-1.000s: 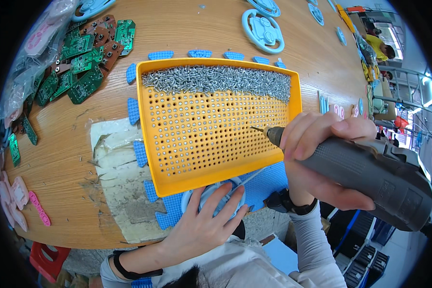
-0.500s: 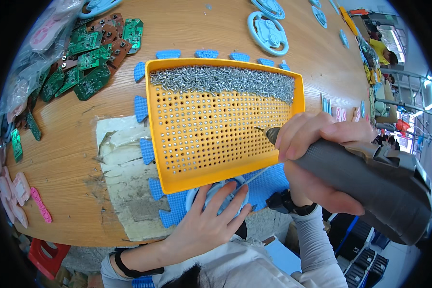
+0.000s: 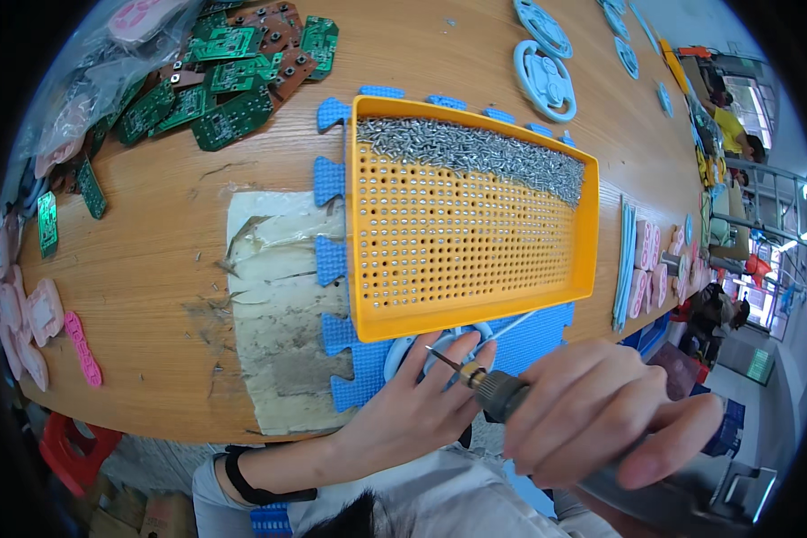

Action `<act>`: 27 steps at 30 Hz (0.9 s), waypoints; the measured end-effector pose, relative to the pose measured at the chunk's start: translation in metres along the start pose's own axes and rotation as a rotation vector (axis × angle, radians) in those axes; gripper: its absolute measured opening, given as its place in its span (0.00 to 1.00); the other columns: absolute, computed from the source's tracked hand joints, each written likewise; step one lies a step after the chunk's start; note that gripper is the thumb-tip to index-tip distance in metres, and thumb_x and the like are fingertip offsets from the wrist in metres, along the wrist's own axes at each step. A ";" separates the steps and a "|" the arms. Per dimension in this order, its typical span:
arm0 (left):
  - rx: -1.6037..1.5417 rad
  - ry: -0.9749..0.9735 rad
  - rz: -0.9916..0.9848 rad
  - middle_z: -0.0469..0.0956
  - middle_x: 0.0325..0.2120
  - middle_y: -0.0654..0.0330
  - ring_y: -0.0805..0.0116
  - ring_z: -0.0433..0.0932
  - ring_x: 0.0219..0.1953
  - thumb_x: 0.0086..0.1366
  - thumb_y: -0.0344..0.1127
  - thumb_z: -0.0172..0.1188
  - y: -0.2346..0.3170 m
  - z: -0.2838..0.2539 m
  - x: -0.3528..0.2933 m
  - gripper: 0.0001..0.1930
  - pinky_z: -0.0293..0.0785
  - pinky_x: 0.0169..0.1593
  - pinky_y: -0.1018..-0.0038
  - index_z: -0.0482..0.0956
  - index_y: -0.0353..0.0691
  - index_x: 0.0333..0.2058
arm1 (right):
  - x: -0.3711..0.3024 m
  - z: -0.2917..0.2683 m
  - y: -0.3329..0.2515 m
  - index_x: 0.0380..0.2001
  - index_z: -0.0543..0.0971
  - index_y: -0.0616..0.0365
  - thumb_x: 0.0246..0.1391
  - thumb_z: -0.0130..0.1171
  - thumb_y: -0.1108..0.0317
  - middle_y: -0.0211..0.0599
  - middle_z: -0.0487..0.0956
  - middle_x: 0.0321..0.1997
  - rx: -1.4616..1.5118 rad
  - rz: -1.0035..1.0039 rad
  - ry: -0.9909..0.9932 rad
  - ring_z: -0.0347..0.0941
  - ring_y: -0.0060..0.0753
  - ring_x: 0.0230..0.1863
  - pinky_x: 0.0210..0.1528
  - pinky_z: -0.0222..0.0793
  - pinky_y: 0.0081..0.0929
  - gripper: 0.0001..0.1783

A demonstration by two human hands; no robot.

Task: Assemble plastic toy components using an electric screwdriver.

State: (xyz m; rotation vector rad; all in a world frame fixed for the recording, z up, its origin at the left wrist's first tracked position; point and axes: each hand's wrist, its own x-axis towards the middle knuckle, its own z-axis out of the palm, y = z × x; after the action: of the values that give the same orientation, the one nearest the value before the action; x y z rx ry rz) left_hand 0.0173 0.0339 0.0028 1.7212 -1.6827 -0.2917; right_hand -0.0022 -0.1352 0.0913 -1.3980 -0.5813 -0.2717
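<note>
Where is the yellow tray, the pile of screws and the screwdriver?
Yellow tray (image 3: 381, 309): head view, on its left wall.
Pile of screws (image 3: 475, 148): head view, middle of the pile.
Screwdriver (image 3: 502, 394): head view, on its dark front end.

head view: worn on the person's head, looking steeply down and forward | wide fisheye, edges bend | close over the wooden table (image 3: 152, 296), perforated orange plastic tray (image 3: 475, 260) mid-frame | forearms enter from lower edge | single view, no overlap
</note>
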 end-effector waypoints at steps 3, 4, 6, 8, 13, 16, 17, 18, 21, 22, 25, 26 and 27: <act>0.046 0.037 0.013 0.70 0.55 0.52 0.52 0.64 0.60 0.55 0.38 0.54 0.000 0.000 -0.002 0.16 0.59 0.63 0.49 0.80 0.37 0.40 | 0.006 0.013 0.008 0.40 0.60 0.58 0.57 0.56 0.65 0.51 0.78 0.25 -0.109 0.051 0.048 0.77 0.45 0.20 0.23 0.76 0.35 0.17; 0.051 0.039 0.000 0.70 0.55 0.52 0.52 0.64 0.60 0.55 0.38 0.54 0.000 0.002 -0.004 0.16 0.59 0.63 0.49 0.80 0.37 0.40 | 0.010 0.012 0.008 0.40 0.60 0.59 0.58 0.57 0.61 0.51 0.78 0.25 -0.119 0.106 0.010 0.77 0.43 0.21 0.25 0.76 0.35 0.19; 0.064 0.027 0.018 0.70 0.55 0.51 0.53 0.64 0.61 0.55 0.38 0.53 0.000 0.007 -0.008 0.17 0.58 0.63 0.49 0.79 0.38 0.42 | 0.005 0.015 0.017 0.41 0.61 0.59 0.57 0.59 0.58 0.51 0.78 0.25 -0.125 0.078 0.019 0.77 0.43 0.21 0.25 0.76 0.35 0.22; 0.017 0.022 0.020 0.70 0.55 0.51 0.53 0.64 0.61 0.55 0.39 0.53 -0.001 0.008 -0.010 0.18 0.58 0.63 0.49 0.79 0.38 0.43 | 0.000 0.015 0.024 0.41 0.61 0.59 0.56 0.60 0.55 0.51 0.78 0.25 -0.139 0.055 0.031 0.77 0.43 0.22 0.25 0.76 0.36 0.24; 0.177 -0.017 0.053 0.70 0.55 0.50 0.53 0.64 0.61 0.56 0.39 0.52 -0.001 0.011 -0.011 0.20 0.56 0.64 0.48 0.78 0.37 0.45 | 0.001 0.017 0.021 0.42 0.61 0.61 0.61 0.52 0.65 0.52 0.78 0.26 -0.171 0.084 -0.002 0.78 0.45 0.23 0.25 0.76 0.36 0.15; 0.024 -0.013 0.036 0.70 0.55 0.50 0.53 0.65 0.61 0.57 0.40 0.52 -0.003 0.006 -0.009 0.22 0.55 0.64 0.48 0.76 0.36 0.48 | 0.004 0.017 0.021 0.41 0.61 0.62 0.62 0.49 0.70 0.53 0.79 0.26 -0.178 0.107 -0.031 0.77 0.46 0.23 0.24 0.76 0.37 0.10; -0.003 0.000 0.039 0.69 0.55 0.50 0.53 0.65 0.61 0.57 0.40 0.51 -0.004 0.005 -0.009 0.23 0.55 0.64 0.48 0.75 0.36 0.50 | 0.004 0.018 0.021 0.41 0.61 0.62 0.62 0.49 0.70 0.53 0.79 0.26 -0.178 0.109 -0.031 0.77 0.46 0.23 0.24 0.76 0.37 0.10; -0.029 0.012 0.040 0.69 0.56 0.49 0.52 0.64 0.61 0.57 0.40 0.50 -0.004 0.004 -0.009 0.24 0.55 0.64 0.48 0.74 0.36 0.51 | 0.004 0.019 0.023 0.40 0.61 0.62 0.61 0.50 0.70 0.54 0.79 0.26 -0.185 0.102 -0.040 0.77 0.45 0.22 0.24 0.75 0.37 0.10; -0.131 0.009 0.027 0.68 0.56 0.48 0.50 0.62 0.62 0.58 0.40 0.50 -0.004 0.006 -0.009 0.25 0.55 0.64 0.47 0.72 0.36 0.53 | 0.009 0.017 0.027 0.38 0.61 0.62 0.61 0.50 0.69 0.54 0.78 0.26 -0.187 0.090 -0.092 0.76 0.45 0.21 0.23 0.75 0.36 0.10; -0.130 0.010 0.023 0.68 0.56 0.48 0.50 0.62 0.62 0.58 0.40 0.50 -0.003 0.008 -0.010 0.25 0.55 0.64 0.47 0.72 0.36 0.53 | 0.011 0.017 0.029 0.38 0.61 0.62 0.61 0.50 0.70 0.54 0.78 0.25 -0.183 0.083 -0.134 0.76 0.44 0.21 0.22 0.75 0.35 0.10; -0.187 0.032 0.037 0.68 0.56 0.48 0.50 0.62 0.62 0.57 0.40 0.50 -0.001 0.018 -0.011 0.24 0.53 0.65 0.46 0.74 0.36 0.51 | 0.007 0.024 0.035 0.37 0.61 0.62 0.62 0.51 0.67 0.52 0.77 0.24 -0.110 0.053 -0.059 0.75 0.43 0.19 0.21 0.74 0.33 0.12; -0.204 0.040 0.045 0.68 0.56 0.48 0.50 0.62 0.62 0.57 0.40 0.50 0.000 0.020 -0.011 0.23 0.53 0.65 0.46 0.74 0.37 0.51 | 0.011 0.023 0.035 0.37 0.61 0.62 0.62 0.51 0.67 0.52 0.77 0.24 -0.111 0.048 -0.065 0.75 0.43 0.19 0.21 0.74 0.33 0.12; -0.219 0.047 0.047 0.68 0.56 0.48 0.50 0.61 0.62 0.57 0.40 0.50 -0.001 0.020 -0.012 0.23 0.52 0.65 0.46 0.75 0.37 0.50 | 0.014 0.021 0.038 0.37 0.62 0.63 0.62 0.52 0.63 0.51 0.77 0.22 -0.099 0.039 -0.098 0.75 0.41 0.18 0.21 0.74 0.32 0.15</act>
State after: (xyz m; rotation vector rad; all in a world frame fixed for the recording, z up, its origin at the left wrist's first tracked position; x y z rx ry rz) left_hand 0.0046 0.0388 -0.0161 1.5143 -1.5927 -0.3953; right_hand 0.0246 -0.1065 0.0681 -1.5229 -0.6275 -0.2037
